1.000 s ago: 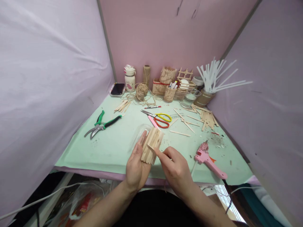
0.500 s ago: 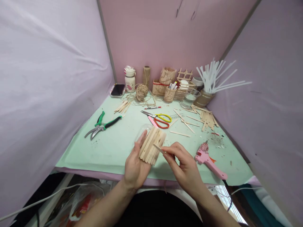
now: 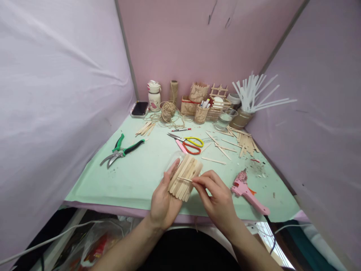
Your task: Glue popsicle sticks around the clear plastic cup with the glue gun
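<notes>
My left hand (image 3: 166,199) holds a panel of craft sticks (image 3: 180,187) laid side by side, with a clear plastic piece (image 3: 170,162) behind its left edge. The thumb lies along the panel's left side, and the palm supports it from below. Between thumb and fingertips, my right hand (image 3: 216,194) pinches a short, thin wooden stick (image 3: 184,179). That stick lies crosswise over the face of the panel; whether it touches cannot be made out.
Open green-handled pruning shears (image 3: 120,151) lie left, scissors (image 3: 187,141) beyond the panel. A pink glue gun (image 3: 248,192) rests right, its cord over the edge. Loose craft sticks (image 3: 246,143), a twine ball (image 3: 168,111) and a glass of water (image 3: 225,119) stand farther back.
The panel in my left hand has shifted slightly right and down. My right hand has turned the thin stick from slanted to nearly level across the panel.
</notes>
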A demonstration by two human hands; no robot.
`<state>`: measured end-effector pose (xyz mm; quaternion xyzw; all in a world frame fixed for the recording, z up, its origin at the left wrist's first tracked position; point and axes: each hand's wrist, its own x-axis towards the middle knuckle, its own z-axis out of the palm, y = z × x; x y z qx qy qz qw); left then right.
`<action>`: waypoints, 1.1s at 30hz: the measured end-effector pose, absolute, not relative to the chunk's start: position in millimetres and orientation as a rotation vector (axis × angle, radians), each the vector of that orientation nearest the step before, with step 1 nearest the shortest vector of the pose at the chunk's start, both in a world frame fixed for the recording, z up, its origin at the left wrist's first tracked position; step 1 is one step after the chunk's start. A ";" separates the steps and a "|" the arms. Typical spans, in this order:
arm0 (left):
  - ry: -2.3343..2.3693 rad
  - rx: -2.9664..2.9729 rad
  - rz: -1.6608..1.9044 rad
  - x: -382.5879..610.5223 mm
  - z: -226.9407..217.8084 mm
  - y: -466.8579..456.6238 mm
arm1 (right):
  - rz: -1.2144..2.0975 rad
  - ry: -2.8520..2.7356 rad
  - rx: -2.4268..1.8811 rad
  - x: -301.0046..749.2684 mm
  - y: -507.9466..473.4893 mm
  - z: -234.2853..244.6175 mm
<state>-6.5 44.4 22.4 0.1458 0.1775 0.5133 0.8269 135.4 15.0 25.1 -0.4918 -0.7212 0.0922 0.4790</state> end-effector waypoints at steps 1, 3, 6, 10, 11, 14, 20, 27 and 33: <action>0.377 0.314 1.090 -6.4 22.3 43.9 | 0.195 -1.770 -1.204 135.7 15.3 24.4; 0.371 0.330 1.093 -6.3 21.6 42.3 | 0.135 -1.786 -1.233 136.7 16.1 23.4; 0.378 0.356 1.097 -6.6 19.3 39.2 | 0.042 -1.799 -1.313 140.4 18.1 23.9; 0.421 0.388 1.082 -6.8 15.3 36.5 | -0.071 -1.778 -1.390 148.5 21.2 28.4; 0.427 0.395 1.079 -6.6 14.8 36.4 | -0.085 -1.757 -1.396 150.2 21.4 29.7; 0.434 0.396 1.078 -5.3 14.8 36.3 | -0.019 -1.706 -1.377 152.8 19.6 32.5; 0.456 0.376 1.070 -3.5 18.2 35.6 | 0.088 -1.811 -1.359 149.7 14.9 31.3; 0.462 0.379 1.063 -4.6 17.8 36.6 | -0.068 -1.806 -1.444 152.0 19.9 31.8; 0.454 0.387 1.072 -3.8 18.2 35.4 | 0.006 -1.749 -1.425 155.2 15.0 38.9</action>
